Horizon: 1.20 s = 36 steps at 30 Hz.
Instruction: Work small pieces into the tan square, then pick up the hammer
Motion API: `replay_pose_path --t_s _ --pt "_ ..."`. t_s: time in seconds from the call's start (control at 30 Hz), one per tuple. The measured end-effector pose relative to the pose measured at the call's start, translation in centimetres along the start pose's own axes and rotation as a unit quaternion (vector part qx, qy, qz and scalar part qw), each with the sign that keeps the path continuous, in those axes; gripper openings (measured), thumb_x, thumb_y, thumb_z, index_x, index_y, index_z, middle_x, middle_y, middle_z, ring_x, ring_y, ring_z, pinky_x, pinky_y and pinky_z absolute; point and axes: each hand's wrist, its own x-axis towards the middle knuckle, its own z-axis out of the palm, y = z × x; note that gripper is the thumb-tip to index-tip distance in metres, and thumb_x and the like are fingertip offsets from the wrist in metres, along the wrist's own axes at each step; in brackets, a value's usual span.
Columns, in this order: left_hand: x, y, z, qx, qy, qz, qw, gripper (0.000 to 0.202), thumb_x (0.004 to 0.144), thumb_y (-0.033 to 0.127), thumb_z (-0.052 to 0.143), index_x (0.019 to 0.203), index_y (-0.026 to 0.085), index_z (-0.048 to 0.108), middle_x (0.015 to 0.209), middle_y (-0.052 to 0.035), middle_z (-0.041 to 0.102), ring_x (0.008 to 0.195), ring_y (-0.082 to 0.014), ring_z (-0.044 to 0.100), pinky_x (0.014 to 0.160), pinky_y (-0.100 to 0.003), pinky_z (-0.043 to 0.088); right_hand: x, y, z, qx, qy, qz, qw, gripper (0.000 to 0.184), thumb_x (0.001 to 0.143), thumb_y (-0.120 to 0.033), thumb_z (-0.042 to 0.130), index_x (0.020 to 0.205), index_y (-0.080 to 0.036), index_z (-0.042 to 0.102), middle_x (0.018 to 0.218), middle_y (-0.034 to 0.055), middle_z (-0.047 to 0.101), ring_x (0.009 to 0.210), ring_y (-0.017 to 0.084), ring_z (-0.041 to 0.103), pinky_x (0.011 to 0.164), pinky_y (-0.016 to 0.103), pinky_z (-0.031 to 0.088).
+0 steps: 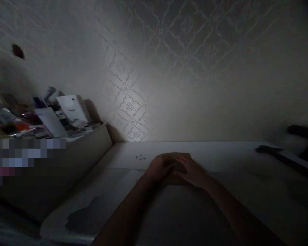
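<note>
A brown flat piece [178, 156], like a small wooden board, lies on the white table under both my hands. My left hand [157, 168] rests over its left side, with thumb and fingertips drawn together in a pinch. Whatever is between them is too dark to make out. My right hand [193, 171] reaches across the right side, its fingers stretched out and its thumb apart, touching the board. A tiny shiny bit [176, 164] shows between the two hands. Several small dark screws or nails [140, 157] lie loose to the left of the board.
The white table [207, 152] meets a patterned wall [184, 85]. On the left, a cabinet [92, 145] bears clutter and a white box [73, 107]. A dark long-handled tool, perhaps a hammer [284, 159], lies at the right, near a black object [304, 131]. Light is dim.
</note>
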Motion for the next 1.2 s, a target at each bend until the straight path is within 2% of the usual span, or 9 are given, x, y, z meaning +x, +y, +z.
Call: replay_pose_path --t_s 0.07,0.17,0.53,0.63,0.73,0.8,0.9,1.03,1.2 --pt "0.1 0.1 0.6 -0.008 -0.015 0.016 1.000 0.029 0.085 0.022 0.055 0.108 0.024 0.072 0.108 -0.0020 0.072 0.097 -0.0192 0.065 0.089 -0.027 0.047 0.0 0.1 0.1 0.001 0.002 -0.006 1.000 0.059 0.083 -0.044 0.059 0.134 -0.016 0.053 0.144 0.0131 0.048 0.135 0.027 0.040 0.114 0.045 0.031" --pt "0.2 -0.1 1.0 0.002 -0.013 -0.001 1.000 0.027 0.085 0.022 0.054 0.102 0.022 0.074 0.103 -0.0030 0.074 0.093 -0.0198 0.065 0.088 -0.028 0.047 0.1 0.1 0.1 -0.004 0.004 -0.007 1.000 0.056 0.083 -0.046 0.060 0.131 -0.017 0.057 0.143 0.0136 0.049 0.135 0.029 0.041 0.113 0.047 0.031" --pt "0.1 0.5 1.0 -0.031 0.023 -0.047 0.998 0.021 0.084 0.028 0.055 0.088 0.019 0.073 0.087 -0.0033 0.073 0.079 -0.0176 0.064 0.075 -0.026 0.047 0.1 -0.2 -0.3 0.004 -0.008 -0.012 1.000 0.055 0.084 -0.045 0.059 0.131 -0.018 0.057 0.143 0.0132 0.048 0.133 0.028 0.042 0.113 0.046 0.032" --pt "0.2 0.5 0.5 -0.039 0.070 -0.097 0.992 0.021 0.085 0.031 0.056 0.085 0.017 0.071 0.083 -0.0037 0.071 0.077 -0.0171 0.064 0.073 -0.025 0.047 0.1 -0.3 -0.4 -0.002 -0.012 -0.011 1.000 0.054 0.084 -0.044 0.059 0.132 -0.019 0.056 0.144 0.0126 0.048 0.135 0.028 0.040 0.113 0.045 0.032" --pt "0.2 -0.3 -0.7 -0.003 0.120 -0.161 0.980 0.018 0.085 0.030 0.057 0.087 0.018 0.070 0.086 -0.0043 0.072 0.078 -0.0172 0.064 0.072 -0.026 0.047 0.0 -0.3 -0.4 -0.006 -0.012 -0.002 1.000 0.055 0.083 -0.045 0.060 0.132 -0.019 0.056 0.144 0.0121 0.047 0.135 0.027 0.040 0.113 0.045 0.032" --pt "0.0 -1.3 -1.8 0.051 0.155 -0.211 0.964 0.017 0.087 0.026 0.055 0.091 0.018 0.069 0.095 -0.0055 0.072 0.085 -0.0180 0.065 0.078 -0.027 0.047 0.0 -0.2 -0.3 -0.009 -0.010 0.004 1.000 0.055 0.083 -0.046 0.060 0.131 -0.019 0.057 0.144 0.0127 0.047 0.135 0.028 0.040 0.113 0.045 0.032" --pt "-0.6 -3.0 -3.5 0.124 0.176 -0.307 0.927 0.020 0.089 0.023 0.052 0.100 0.022 0.068 0.105 -0.0050 0.072 0.093 -0.0194 0.066 0.081 -0.027 0.047 0.0 0.1 -0.1 -0.017 -0.005 0.007 1.000 0.054 0.084 -0.048 0.058 0.129 -0.018 0.058 0.144 0.0135 0.047 0.135 0.029 0.041 0.113 0.046 0.031" --pt "-1.3 -4.6 -4.5 0.166 0.152 -0.398 0.889 0.025 0.087 0.023 0.051 0.105 0.024 0.068 0.107 -0.0075 0.072 0.101 -0.0242 0.066 0.080 -0.031 0.047 0.0 0.3 -0.1 -0.018 -0.005 -0.002 1.000 0.054 0.084 -0.048 0.058 0.129 -0.019 0.058 0.143 0.0132 0.048 0.135 0.028 0.041 0.114 0.047 0.030" --pt "-1.5 -5.1 -4.6 0.176 0.108 -0.437 0.875 0.025 0.084 0.022 0.055 0.104 0.022 0.070 0.110 -0.0107 0.071 0.105 -0.0284 0.064 0.082 -0.035 0.048 0.1 0.3 -0.1 -0.018 -0.013 0.010 1.000 0.057 0.083 -0.049 0.059 0.130 -0.018 0.057 0.146 0.0138 0.045 0.136 0.028 0.039 0.114 0.044 0.030"
